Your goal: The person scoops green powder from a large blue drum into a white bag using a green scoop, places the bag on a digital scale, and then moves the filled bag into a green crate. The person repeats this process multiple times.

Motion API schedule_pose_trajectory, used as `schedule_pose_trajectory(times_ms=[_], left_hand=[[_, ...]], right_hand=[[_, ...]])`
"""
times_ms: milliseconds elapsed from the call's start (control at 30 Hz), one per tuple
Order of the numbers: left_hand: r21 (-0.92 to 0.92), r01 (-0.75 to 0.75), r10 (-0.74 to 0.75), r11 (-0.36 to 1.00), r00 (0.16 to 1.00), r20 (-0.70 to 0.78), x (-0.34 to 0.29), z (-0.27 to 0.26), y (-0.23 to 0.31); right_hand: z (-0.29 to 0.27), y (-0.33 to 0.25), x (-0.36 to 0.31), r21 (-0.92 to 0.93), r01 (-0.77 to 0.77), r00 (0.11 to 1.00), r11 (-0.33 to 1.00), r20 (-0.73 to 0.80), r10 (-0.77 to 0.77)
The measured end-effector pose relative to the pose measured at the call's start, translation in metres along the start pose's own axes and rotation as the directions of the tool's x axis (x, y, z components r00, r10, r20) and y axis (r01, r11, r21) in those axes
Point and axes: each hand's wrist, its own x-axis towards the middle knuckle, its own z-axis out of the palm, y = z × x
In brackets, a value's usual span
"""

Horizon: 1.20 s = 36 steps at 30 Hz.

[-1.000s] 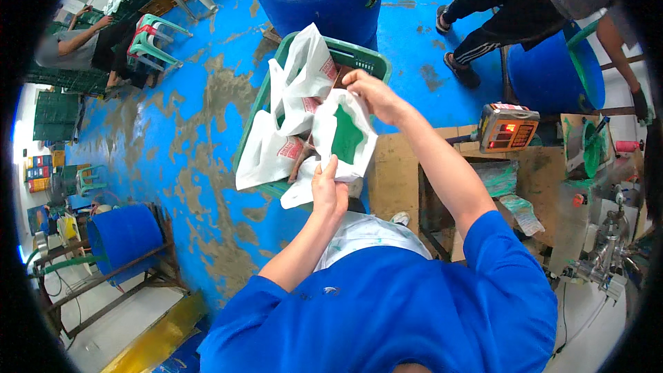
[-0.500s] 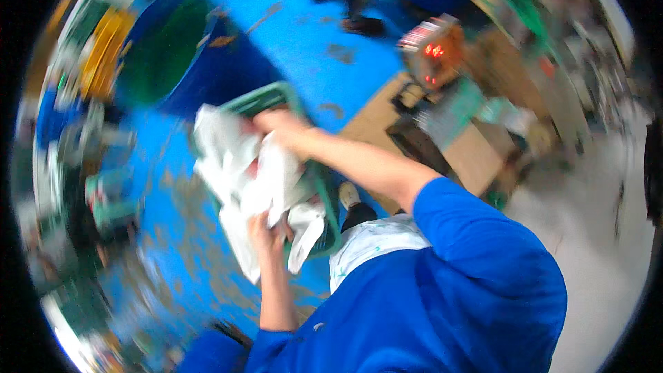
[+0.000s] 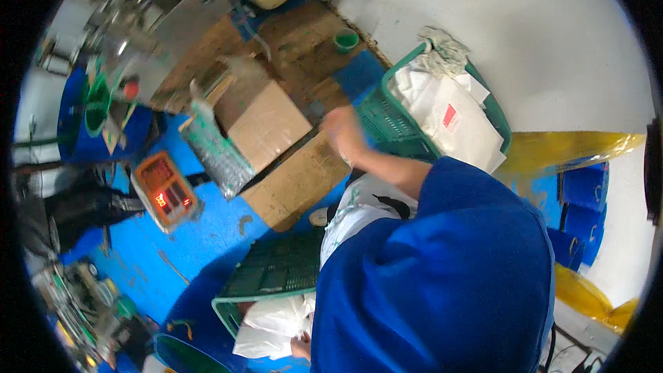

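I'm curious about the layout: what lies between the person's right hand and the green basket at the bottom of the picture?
The head view shows brown cardboard, then a pale shoe, between the right hand and the green basket.

Right arm [image 3: 387,166] reaches forward from a short blue sleeve [image 3: 449,190], forearm [image 3: 397,172] bare. Right hand [image 3: 342,131] blurred, just outside the wall of the right-side green crate [image 3: 394,117]; finger posture not determinable. Left hand [image 3: 302,347] partly visible at the mouth of the left-side green crate [image 3: 269,269], grip not determinable; left forearm and elbow concealed behind the blue-shirted torso [image 3: 428,283].
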Motion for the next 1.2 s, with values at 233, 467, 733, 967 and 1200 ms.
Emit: schedule_pose_trajectory(times_ms=[233,467,733,967,1200], left_hand=[[0.321,-0.819,0.842,0.476,0.529,0.102,-0.166,0.145,0.135],[0.024,-0.739,0.320,0.674,0.321,0.891,-0.387,0.357,0.100],[-0.018,0.032,0.002,0.999,0.452,0.892,-0.440,0.461,0.081],[-0.146,-0.899,0.816,0.412,0.293,0.499,-0.403,0.577,0.210],[-0.205,-0.752,0.695,0.627,0.421,0.582,-0.344,0.638,0.215]], right_hand=[[-0.266,0.168,0.069,0.092,-0.985,0.053,0.145,-0.641,0.765],[-0.162,0.043,0.080,0.724,-0.608,0.676,0.326,0.257,0.690],[0.028,-0.127,0.075,0.154,-0.523,0.726,0.838,0.595,0.344],[0.128,-0.161,0.206,-0.065,-0.033,0.977,0.997,0.206,0.046],[0.168,-0.109,0.260,-0.285,-0.238,0.942,0.928,0.166,0.293]])
